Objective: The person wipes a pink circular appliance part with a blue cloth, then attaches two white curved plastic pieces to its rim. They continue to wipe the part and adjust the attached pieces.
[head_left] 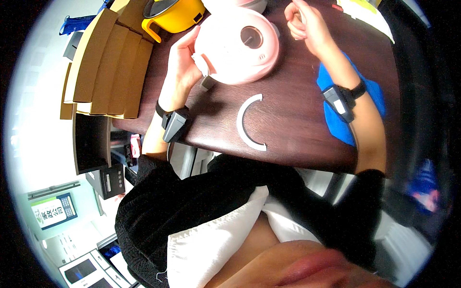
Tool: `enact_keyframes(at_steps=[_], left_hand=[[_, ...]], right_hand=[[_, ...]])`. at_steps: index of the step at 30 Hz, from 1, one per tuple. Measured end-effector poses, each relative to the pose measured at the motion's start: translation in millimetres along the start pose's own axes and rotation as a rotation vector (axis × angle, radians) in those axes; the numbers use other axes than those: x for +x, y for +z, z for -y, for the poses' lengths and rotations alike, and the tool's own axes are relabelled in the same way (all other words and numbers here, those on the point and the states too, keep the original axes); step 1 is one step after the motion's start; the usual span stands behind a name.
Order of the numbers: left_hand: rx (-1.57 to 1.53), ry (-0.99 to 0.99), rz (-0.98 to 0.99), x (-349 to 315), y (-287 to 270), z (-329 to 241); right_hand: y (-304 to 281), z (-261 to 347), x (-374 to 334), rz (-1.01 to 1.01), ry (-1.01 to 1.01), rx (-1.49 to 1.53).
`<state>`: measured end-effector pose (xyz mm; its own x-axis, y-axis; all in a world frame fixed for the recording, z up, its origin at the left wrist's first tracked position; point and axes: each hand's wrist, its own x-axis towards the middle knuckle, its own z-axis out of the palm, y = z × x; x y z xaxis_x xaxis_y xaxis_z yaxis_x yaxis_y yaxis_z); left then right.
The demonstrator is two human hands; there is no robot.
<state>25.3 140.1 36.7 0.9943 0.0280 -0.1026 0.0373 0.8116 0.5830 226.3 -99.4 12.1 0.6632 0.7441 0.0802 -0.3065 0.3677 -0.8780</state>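
Note:
My left hand [184, 60] grips the side of a round pink pot lid [223, 53] with a dark round inset near one edge. Its fingers are partly hidden by the lid, and a pale tab sits beside the palm. My right hand [306, 30] is raised over the table to the right of the lid, touching neither it nor the blue cloth. Its fingers are curled in; whether something small is between them I cannot make out. A white C-shaped strip [241, 122] lies on the table between my forearms.
A yellow pot [177, 18] with a handle stands at the far left, beside upright brown cardboard boxes [108, 67]. Another pink piece [245, 5] is behind the lid. A blue cloth [331, 127] lies under my right forearm. White and yellow paper [367, 17] is at the far right of the dark table [293, 125].

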Motion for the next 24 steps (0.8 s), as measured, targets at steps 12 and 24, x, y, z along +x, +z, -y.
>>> enact_keyframes(at_steps=[12, 24], left_hand=[[0.088, -0.236, -0.028, 32, -37, 6], [0.982, 0.159, -0.172, 18, -13, 12]], right_hand=[[43, 36, -26, 0.387, 0.175, -0.493], [27, 17, -16, 0.282, 0.207, -0.362]])
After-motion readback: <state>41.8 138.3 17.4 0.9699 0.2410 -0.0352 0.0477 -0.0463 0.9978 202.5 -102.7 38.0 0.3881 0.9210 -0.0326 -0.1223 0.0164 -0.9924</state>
